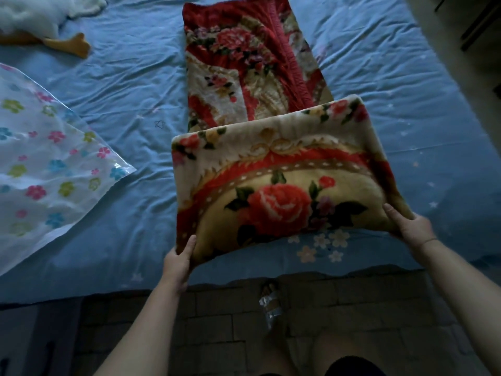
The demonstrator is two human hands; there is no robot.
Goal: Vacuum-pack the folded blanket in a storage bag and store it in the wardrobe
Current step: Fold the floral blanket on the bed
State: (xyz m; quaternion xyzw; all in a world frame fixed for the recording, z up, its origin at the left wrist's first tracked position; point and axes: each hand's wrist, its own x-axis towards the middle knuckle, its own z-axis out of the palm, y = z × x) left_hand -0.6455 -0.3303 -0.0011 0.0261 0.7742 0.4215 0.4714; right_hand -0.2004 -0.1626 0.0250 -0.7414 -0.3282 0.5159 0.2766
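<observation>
Blue sheets cover the bed (122, 104); on it lies the red flowery blanket (271, 185), a long strip with its near end folded over. The left hand (179, 260) grips the near left corner, fingers curled round the edge; the right hand (412, 226) grips the near right corner the same way. Well left of the left fingers the storage bag (48, 172), clear with little flowers, lies flat; wrinkled sheet lies between them; far beyond sits a white toy duck (40, 17). Below the fingers, a foot (269, 302) stands on the floor.
</observation>
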